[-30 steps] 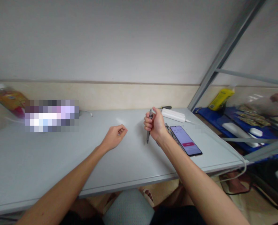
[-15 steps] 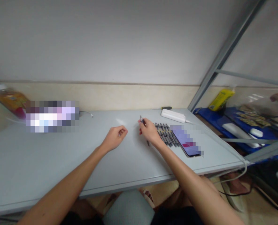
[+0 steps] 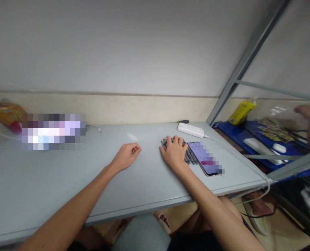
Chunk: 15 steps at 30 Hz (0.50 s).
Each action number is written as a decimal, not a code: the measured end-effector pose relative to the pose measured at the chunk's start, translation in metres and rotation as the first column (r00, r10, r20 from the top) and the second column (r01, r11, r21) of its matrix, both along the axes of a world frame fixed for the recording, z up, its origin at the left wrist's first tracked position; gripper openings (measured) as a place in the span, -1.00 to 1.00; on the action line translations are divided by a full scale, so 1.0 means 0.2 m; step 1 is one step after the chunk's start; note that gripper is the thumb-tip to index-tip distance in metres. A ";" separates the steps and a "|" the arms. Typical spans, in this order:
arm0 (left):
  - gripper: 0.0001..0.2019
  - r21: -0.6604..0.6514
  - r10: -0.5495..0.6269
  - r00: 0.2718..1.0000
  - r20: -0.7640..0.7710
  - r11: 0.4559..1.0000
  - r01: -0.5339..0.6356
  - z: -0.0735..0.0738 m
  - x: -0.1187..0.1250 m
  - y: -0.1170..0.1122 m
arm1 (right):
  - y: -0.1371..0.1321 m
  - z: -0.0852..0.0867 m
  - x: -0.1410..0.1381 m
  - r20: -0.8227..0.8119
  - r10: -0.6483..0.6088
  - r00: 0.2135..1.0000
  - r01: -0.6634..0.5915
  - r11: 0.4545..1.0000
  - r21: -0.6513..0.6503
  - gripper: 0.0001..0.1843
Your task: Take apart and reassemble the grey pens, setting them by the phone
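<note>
Your right hand (image 3: 175, 153) spreads its grip apart over the pens (image 3: 192, 158), likely steadying their row, while your left hand (image 3: 126, 156) rests loosely fisted on the desk (image 3: 134, 190).

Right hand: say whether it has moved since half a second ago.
Yes: judged against the phone, the right hand has moved rightward, closer to it, and now lies over the pens.

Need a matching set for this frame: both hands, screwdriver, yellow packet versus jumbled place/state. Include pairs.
1. Left hand
2. Right hand
3. Screwdriver
4. Yellow packet

A. On the blue surface
B. Fingers spread over the pens
C. Loosely curled
D. Near the wall, behind the white corded block

Pairs: 1-C, 2-B, 3-D, 4-A
</note>
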<state>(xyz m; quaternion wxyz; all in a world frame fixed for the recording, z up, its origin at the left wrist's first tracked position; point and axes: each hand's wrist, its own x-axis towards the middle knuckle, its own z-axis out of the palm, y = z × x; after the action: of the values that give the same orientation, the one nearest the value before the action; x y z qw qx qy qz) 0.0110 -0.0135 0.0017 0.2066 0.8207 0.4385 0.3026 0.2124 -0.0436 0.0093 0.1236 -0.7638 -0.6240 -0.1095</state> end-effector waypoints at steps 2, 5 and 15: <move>-0.78 0.002 -0.001 1.000 -0.011 1.000 0.001 0.00 0.00 0.00 | 0.00 -0.01 0.01 -0.015 -0.021 1.000 0.020 1.000 -0.023 -0.43; -0.78 0.002 -0.005 1.000 -0.007 1.000 0.005 0.01 0.00 0.00 | 0.00 -0.02 0.02 -0.055 -0.048 0.997 0.043 0.996 -0.081 -0.36; -0.78 0.006 -0.003 1.000 -0.018 1.000 0.003 0.01 0.00 0.00 | 0.01 -0.03 0.04 -0.118 -0.060 0.991 0.045 0.991 -0.123 -0.30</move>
<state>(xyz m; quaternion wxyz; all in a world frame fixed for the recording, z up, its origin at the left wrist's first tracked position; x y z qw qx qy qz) 0.0114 -0.0137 0.0027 0.2007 0.8246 0.4382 0.2960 0.2203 -0.0408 0.0037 0.1125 -0.7913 -0.6003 -0.0284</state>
